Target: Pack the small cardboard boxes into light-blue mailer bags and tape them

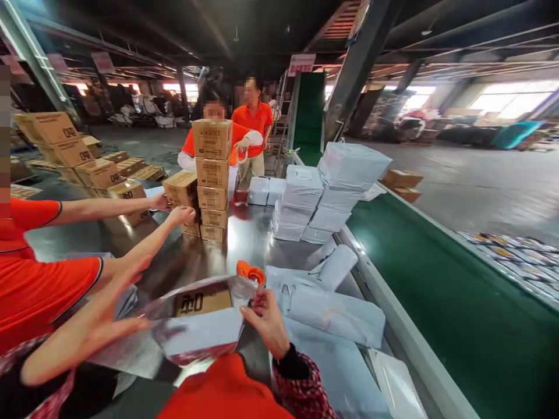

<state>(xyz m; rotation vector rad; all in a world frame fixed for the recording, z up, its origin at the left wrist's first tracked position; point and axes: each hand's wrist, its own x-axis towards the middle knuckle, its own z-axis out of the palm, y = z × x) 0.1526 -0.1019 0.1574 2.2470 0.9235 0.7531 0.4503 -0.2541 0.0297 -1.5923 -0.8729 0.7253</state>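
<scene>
My right hand (266, 323) pinches the right edge of a grey plastic mailer bag (198, 337) that lies on the steel table (248, 238). A small brown carton (203, 301) sits inside the bag's open mouth. My left hand (94, 329) hovers at the bag's left side, fingers stretched out and blurred, holding nothing I can see. An orange tape dispenser (250, 273) rests just beyond the bag.
A co-worker's two arms (131, 233) reach from the left to a carton (181, 189) beside a tall carton stack (212, 180). Packed white parcels (323, 198) pile up by a green conveyor belt (437, 297). Two people in orange stand at the table's far end.
</scene>
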